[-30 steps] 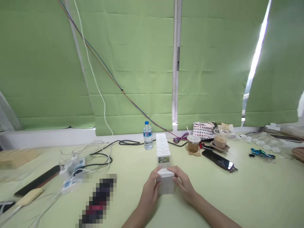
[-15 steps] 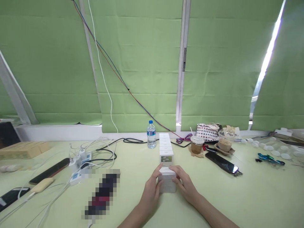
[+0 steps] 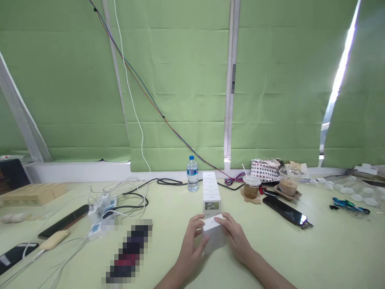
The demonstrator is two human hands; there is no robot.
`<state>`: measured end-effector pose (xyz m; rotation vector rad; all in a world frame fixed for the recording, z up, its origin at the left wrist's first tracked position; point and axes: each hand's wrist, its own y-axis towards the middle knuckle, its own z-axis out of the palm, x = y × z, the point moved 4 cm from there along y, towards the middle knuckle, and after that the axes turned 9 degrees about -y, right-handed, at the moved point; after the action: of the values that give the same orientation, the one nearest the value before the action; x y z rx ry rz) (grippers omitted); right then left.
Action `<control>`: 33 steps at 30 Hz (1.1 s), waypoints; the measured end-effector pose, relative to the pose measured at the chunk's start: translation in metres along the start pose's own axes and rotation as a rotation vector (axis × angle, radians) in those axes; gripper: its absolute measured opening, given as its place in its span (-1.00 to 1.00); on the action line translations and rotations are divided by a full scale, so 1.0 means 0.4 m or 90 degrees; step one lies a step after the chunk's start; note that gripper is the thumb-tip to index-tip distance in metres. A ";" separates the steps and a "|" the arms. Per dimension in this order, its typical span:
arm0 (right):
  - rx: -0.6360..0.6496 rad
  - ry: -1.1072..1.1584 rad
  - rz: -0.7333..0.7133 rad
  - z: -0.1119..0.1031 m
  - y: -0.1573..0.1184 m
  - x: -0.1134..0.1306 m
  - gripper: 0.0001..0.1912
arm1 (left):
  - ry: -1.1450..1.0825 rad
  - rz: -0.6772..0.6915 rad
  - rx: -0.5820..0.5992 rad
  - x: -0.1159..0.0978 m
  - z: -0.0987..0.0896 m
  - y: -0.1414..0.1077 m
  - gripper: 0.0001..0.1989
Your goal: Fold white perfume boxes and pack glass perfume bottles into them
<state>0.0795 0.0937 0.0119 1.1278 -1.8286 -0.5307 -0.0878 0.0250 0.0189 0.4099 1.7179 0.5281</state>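
Between my two hands a small white box (image 3: 214, 235) sits a little turned and tilted, its front blurred. My left hand (image 3: 192, 241) is closed on its left side, with the thumb at the front edge and the fingers at the top corner. My right hand (image 3: 237, 239) grips the opposite side, fingers over the top right edge. Just behind stands a row of similar white boxes (image 3: 210, 186); the nearest one has a picture of pale shapes on a dark green ground.
A water bottle (image 3: 192, 174) stands left of the row. To the right are a lidded drink cup (image 3: 251, 188), a second cup (image 3: 288, 186) and a black clipper-like device (image 3: 284, 210). Tangled white cables (image 3: 120, 188), a power strip (image 3: 112, 202) and a pixelated dark object (image 3: 130, 253) lie left.
The held box has turned and tilted away from its straight line with the row. My hands have shifted with it, and the view has dipped or moved slightly.
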 end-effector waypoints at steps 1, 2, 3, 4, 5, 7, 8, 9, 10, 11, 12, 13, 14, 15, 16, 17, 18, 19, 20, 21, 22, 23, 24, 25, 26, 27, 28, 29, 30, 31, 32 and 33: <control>-0.006 0.000 0.004 -0.001 0.000 -0.002 -0.58 | -0.016 -0.009 0.007 -0.003 0.004 -0.001 -0.75; -0.015 -0.003 0.010 -0.003 0.000 -0.005 -0.58 | -0.024 -0.009 0.020 -0.008 0.008 -0.003 -0.71; -0.024 -0.009 0.017 -0.006 0.000 -0.008 -0.57 | -0.022 0.001 0.039 -0.015 0.011 -0.006 -0.68; -0.031 -0.013 0.025 -0.009 -0.001 -0.010 -0.57 | -0.012 0.020 0.063 -0.024 0.015 -0.009 -0.65; -0.034 -0.012 0.034 -0.012 -0.001 -0.012 -0.56 | 0.002 0.045 0.093 -0.033 0.018 -0.014 -0.62; -0.016 0.010 0.054 -0.017 -0.001 -0.015 -0.56 | 0.038 0.089 0.180 -0.047 0.031 -0.027 -0.53; 0.003 0.031 0.067 -0.019 0.000 -0.016 -0.58 | 0.056 0.106 0.239 -0.049 0.041 -0.036 -0.47; 0.024 0.056 0.083 -0.021 0.001 -0.017 -0.60 | 0.073 0.124 0.294 -0.049 0.051 -0.045 -0.42; 0.048 0.085 0.101 -0.023 0.002 -0.017 -0.61 | 0.088 0.144 0.325 -0.046 0.058 -0.052 -0.38; 0.070 0.117 0.121 -0.025 0.003 -0.017 -0.62 | 0.099 0.167 0.316 -0.041 0.061 -0.054 -0.37; 0.086 0.150 0.142 -0.028 0.004 -0.018 -0.61 | 0.107 0.179 0.269 -0.034 0.059 -0.050 -0.37; 0.096 0.182 0.164 -0.033 0.005 -0.018 -0.59 | 0.109 0.172 0.189 -0.025 0.052 -0.041 -0.37; 0.100 0.212 0.189 -0.037 0.005 -0.019 -0.56 | 0.099 0.142 0.098 -0.013 0.042 -0.029 -0.36; 0.100 0.238 0.213 -0.043 0.005 -0.020 -0.53 | 0.076 0.082 0.023 0.002 0.034 -0.017 -0.32; 0.102 0.259 0.235 -0.047 0.006 -0.020 -0.50 | 0.030 0.009 -0.014 0.016 0.032 -0.005 -0.25; 0.106 0.274 0.251 -0.050 0.006 -0.019 -0.48 | -0.031 -0.068 -0.006 0.029 0.038 0.005 -0.20; 0.118 0.287 0.261 -0.051 0.007 -0.016 -0.47 | -0.097 -0.136 0.029 0.036 0.049 0.014 -0.19; 0.134 0.297 0.264 -0.050 0.007 -0.014 -0.48 | -0.155 -0.185 0.080 0.038 0.061 0.020 -0.24; 0.146 0.302 0.263 -0.048 0.008 -0.011 -0.50 | -0.193 -0.217 0.120 0.035 0.071 0.024 -0.34; 0.147 0.299 0.261 -0.045 0.009 -0.012 -0.52 | -0.212 -0.233 0.142 0.031 0.077 0.027 -0.44; 0.131 0.286 0.262 -0.043 0.009 -0.016 -0.53 | -0.214 -0.237 0.142 0.028 0.077 0.030 -0.53; 0.098 0.265 0.272 -0.043 0.009 -0.024 -0.54 | -0.202 -0.232 0.119 0.028 0.072 0.032 -0.58; 0.054 0.238 0.288 -0.043 0.007 -0.036 -0.54 | -0.184 -0.222 0.083 0.030 0.063 0.036 -0.62; 0.006 0.210 0.309 -0.043 0.003 -0.051 -0.54 | -0.158 -0.211 0.044 0.037 0.052 0.040 -0.65; -0.039 0.186 0.332 -0.043 -0.002 -0.067 -0.54 | -0.123 -0.199 -0.002 0.046 0.040 0.045 -0.69; -0.077 0.166 0.353 -0.042 -0.009 -0.083 -0.55 | -0.083 -0.188 -0.053 0.059 0.026 0.051 -0.71; -0.103 0.150 0.367 -0.039 -0.015 -0.098 -0.55 | -0.046 -0.178 -0.102 0.073 0.013 0.059 -0.71; -0.116 0.135 0.375 -0.035 -0.021 -0.110 -0.53 | -0.014 -0.170 -0.145 0.088 0.001 0.068 -0.67; -0.115 0.122 0.379 -0.029 -0.026 -0.120 -0.49 | 0.009 -0.164 -0.178 0.102 -0.007 0.077 -0.59; -0.103 0.111 0.381 -0.022 -0.030 -0.127 -0.40 | 0.019 -0.158 -0.196 0.115 -0.012 0.086 -0.47; -0.080 0.104 0.383 -0.012 -0.032 -0.131 -0.31 | 0.010 -0.153 -0.191 0.126 -0.012 0.095 -0.34; -0.054 0.100 0.384 -0.001 -0.034 -0.134 -0.22 | -0.017 -0.149 -0.164 0.135 -0.007 0.103 -0.22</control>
<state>0.0963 0.1333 -0.0225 0.4988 -1.8675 -0.1556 -0.1024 0.0882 -0.0020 0.0311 1.6209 0.5604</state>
